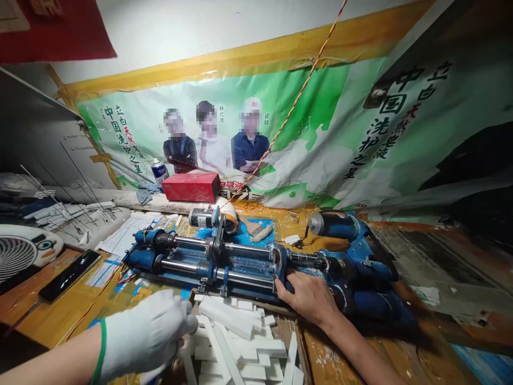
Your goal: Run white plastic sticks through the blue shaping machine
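1. The blue machine (246, 279) lies lengthwise on the worktable (42, 326), with 2 parallel polished rods along it and a metal bracket (277, 260) across them, right of the machine's middle.
2. The right hand (310, 297), bare, reaches over the machine's near edge and touches that bracket, its fingers bent; some fingertips are hidden, so I cannot tell whether it grips or only presses.
3. The left hand (144, 331), in a white glove with a green cuff, is in front of the machine's left half. Its fingers are curled inward; I cannot tell whether anything is held in them.
4. White strips (230, 342) lie in a loose pile directly in front of the machine's middle, inside a shallow box (303, 347), just beside the gloved fingers and pointing several ways.
5. Just behind the machine's middle lies a brush (258, 231) with a pale wooden handle.
6. Farther behind the machine, toward its left end, are a red box (192, 187) and a spray can (159, 172).
7. Left of the machine are a dark phone (70, 275) and, farther out, a white fan (24, 248).
8. A printed banner (308, 133) spans the wall behind the machine.
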### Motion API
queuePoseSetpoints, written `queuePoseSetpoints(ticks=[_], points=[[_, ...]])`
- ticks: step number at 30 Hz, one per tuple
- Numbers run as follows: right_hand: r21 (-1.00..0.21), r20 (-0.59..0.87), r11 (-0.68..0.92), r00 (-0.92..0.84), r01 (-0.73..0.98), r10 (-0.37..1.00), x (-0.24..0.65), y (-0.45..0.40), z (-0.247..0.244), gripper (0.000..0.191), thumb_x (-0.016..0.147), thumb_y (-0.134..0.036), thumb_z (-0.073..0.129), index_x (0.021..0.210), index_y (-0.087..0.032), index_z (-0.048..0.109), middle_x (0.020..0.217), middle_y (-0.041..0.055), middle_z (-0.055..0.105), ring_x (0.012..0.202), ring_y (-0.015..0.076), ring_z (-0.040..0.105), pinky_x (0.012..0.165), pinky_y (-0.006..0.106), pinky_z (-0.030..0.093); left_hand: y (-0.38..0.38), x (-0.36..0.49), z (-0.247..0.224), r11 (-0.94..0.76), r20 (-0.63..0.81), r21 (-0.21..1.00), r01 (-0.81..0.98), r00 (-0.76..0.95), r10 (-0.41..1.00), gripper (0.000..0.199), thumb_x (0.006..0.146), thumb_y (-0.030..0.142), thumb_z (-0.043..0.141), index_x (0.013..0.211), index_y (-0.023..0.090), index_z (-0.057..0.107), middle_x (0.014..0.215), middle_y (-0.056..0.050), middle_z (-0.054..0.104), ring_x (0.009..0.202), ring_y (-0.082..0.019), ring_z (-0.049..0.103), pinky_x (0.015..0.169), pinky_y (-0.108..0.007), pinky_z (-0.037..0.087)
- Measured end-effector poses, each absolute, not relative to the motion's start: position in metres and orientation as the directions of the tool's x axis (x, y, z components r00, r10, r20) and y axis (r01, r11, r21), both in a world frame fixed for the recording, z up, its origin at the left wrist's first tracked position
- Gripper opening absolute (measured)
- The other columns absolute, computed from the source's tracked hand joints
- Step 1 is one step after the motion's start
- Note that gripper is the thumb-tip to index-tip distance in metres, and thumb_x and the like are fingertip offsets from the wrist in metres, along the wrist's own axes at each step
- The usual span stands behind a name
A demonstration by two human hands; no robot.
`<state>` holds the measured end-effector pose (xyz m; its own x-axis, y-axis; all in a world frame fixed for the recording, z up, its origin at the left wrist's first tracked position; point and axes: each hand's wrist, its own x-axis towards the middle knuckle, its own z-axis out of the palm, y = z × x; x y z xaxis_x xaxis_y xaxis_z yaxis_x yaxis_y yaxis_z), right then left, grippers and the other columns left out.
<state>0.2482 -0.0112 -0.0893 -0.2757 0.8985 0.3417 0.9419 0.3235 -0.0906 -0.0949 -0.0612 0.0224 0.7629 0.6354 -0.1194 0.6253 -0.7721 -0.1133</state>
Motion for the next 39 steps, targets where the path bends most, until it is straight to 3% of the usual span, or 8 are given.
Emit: queuePoseSetpoints(ticks=[4,8,12,15,19,25,31,39], points=[[-0.090,0.354,0.300,-0.251,0.950,0.901,0.238,-0.012,-0.088,0.039,0.088,-0.046,0.037,0.070,-0.020,0.060,0.069,0.0021,0.064,0.062,0.0143,0.058,0.055,0.027,0.027,-0.075,-0.082,-0.007,-0.841,-0.093,-0.078,0.536,0.836,0.541,0.013,0.081,0.021,0.048,0.093,0.026,0.052,0.081,0.002,0.056,0.067,-0.015,0.049,0.057,-0.027,0.034],[-0.101,0.346,0.287,-0.237,0.953,0.908,0.237,-0.016,-0.085,0.039,0.089,-0.046,0.037,0.072,-0.019,0.061,0.071,0.0022,0.065,0.064,0.0136,0.059,0.055,0.027,0.027,-0.078,-0.062,-0.045,-0.901,0.053,-0.111,0.420,0.907,0.417,0.048,0.076,0.048,0.057,0.117,0.027,0.044,0.095,-0.002,0.057,0.074,-0.017,0.050,0.066,-0.032,0.040],[-0.128,0.349,0.284,-0.225,0.950,0.910,0.236,-0.019,-0.083,0.039,0.089,-0.045,0.037,0.074,-0.019,0.062,0.074,0.0027,0.066,0.067,0.0138,0.059,0.057,0.026,0.027,-0.084,-0.042,-0.086,-0.908,0.305,-0.239,0.343,0.915,0.265,0.024,0.081,0.042,0.055,0.103,0.031,0.053,0.112,0.001,0.058,0.098,-0.019,0.052,0.089,-0.040,0.040],[-0.145,0.374,0.282,-0.211,0.948,0.903,0.235,-0.020,-0.082,0.036,0.089,-0.043,0.039,0.074,-0.019,0.062,0.074,0.0026,0.066,0.067,0.0138,0.060,0.057,0.026,0.028,-0.085,-0.029,-0.104,-0.870,0.444,-0.290,0.398,0.861,0.247,0.021,0.085,0.039,0.049,0.101,0.027,0.056,0.103,0.002,0.064,0.098,-0.015,0.055,0.095,-0.038,0.040],[-0.156,0.413,0.306,-0.220,0.939,0.884,0.235,-0.021,-0.080,0.032,0.088,-0.040,0.040,0.077,-0.020,0.062,0.074,0.0017,0.065,0.066,0.0135,0.060,0.058,0.026,0.028,-0.069,-0.019,-0.075,-0.863,0.559,-0.275,0.424,0.801,0.215,0.023,0.089,0.029,0.044,0.110,0.023,0.052,0.099,0.000,0.066,0.100,-0.012,0.056,0.098,-0.031,0.041],[-0.153,0.387,0.280,-0.204,0.948,0.899,0.234,-0.022,-0.078,0.030,0.088,-0.040,0.040,0.080,-0.020,0.061,0.074,0.0015,0.065,0.069,0.0151,0.060,0.059,0.026,0.029,-0.003,-0.002,-0.002,-0.825,0.604,-0.277,0.493,0.757,0.249,0.022,0.086,0.011,0.039,0.105,0.017,0.047,0.103,-0.006,0.062,0.097,-0.014,0.057,0.096,-0.037,0.042],[-0.206,0.398,0.289,-0.190,0.935,0.898,0.235,-0.023,-0.078,0.022,0.085,-0.036,0.044,0.082,-0.021,0.060,0.075,0.0006,0.064,0.071,0.0147,0.061,0.062,0.026,0.032,0.045,0.010,-0.018,-0.701,0.514,-0.407,0.586,0.781,0.354,0.020,0.086,0.012,0.038,0.104,0.017,0.046,0.070,-0.001,0.055,0.064,-0.014,0.053,0.072,-0.034,0.046],[-0.213,0.420,0.274,-0.165,0.938,0.892,0.212,-0.022,-0.074,0.018,0.084,-0.035,0.047,0.088,-0.024,0.061,0.077,-0.0011,0.064,0.070,0.0157,0.060,0.062,0.027,0.033,0.053,0.010,-0.032,-0.693,0.376,-0.440,0.571,0.818,0.435,0.033,0.084,0.013,0.040,0.116,0.020,0.045,0.076,-0.002,0.056,0.070,-0.016,0.055,0.085,-0.044,0.042]])
